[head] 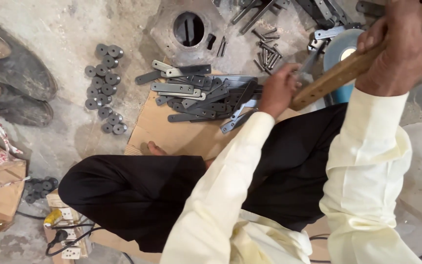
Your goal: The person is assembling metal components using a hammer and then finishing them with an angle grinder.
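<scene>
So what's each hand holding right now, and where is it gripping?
The right hand grips a wooden handle near its upper end. The left hand pinches a small metal piece; exactly where is unclear.

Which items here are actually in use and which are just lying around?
In use:
- wooden handle, gripped by the right hand
- small metal part, held at the left hand
- blue-grey round block beneath them

Lying about:
- flat metal strips on cardboard
- grey rollers
- metal pins
- black shoes
- power strip
</scene>
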